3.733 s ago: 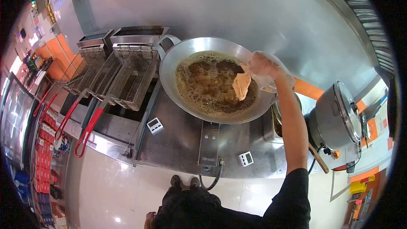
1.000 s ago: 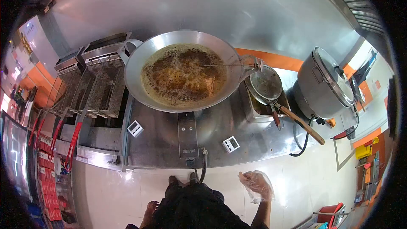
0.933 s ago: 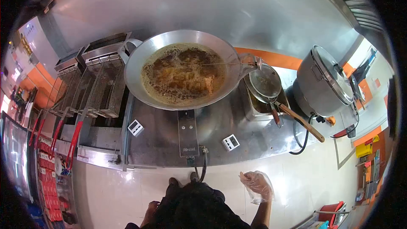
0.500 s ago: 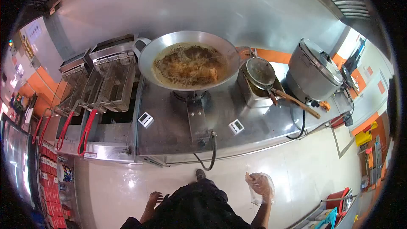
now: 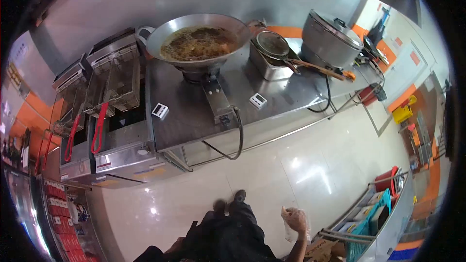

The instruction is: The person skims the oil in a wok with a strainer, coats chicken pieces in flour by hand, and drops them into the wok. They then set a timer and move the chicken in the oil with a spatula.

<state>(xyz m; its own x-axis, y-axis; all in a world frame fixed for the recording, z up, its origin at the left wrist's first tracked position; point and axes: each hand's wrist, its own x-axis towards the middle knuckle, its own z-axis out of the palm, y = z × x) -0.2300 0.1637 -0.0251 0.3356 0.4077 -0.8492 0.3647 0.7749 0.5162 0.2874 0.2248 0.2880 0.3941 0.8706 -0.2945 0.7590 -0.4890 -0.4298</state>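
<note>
My right hand (image 5: 295,219) hangs low over the floor, with clear thin plastic, like a loose disposable glove or bag, around it. Its fingers are curled in, and a pale tip sticks out on the left side; whether this is a finger or something held I cannot make out. My left hand (image 5: 175,245) is down beside my dark clothing, mostly hidden, its fingers not readable. Neither hand touches the counter. Ahead on a burner stands a wide metal wok (image 5: 150,43) of bubbling oil (image 5: 199,43) with browned food in it.
Fryer baskets (image 5: 124,85) with red handles hang at the left. On the steel counter (image 5: 182,126) are two timers (image 5: 160,110), a strainer (image 5: 273,43) over a metal container (image 5: 266,68), and a large pot (image 5: 330,43). A cart with a turquoise basket (image 5: 361,235) stands at lower right.
My view has turned and shifted, so the counter and wok sit higher and further left. The cart at right shows more. My left hand has drawn back against my clothing; my right stays low.
</note>
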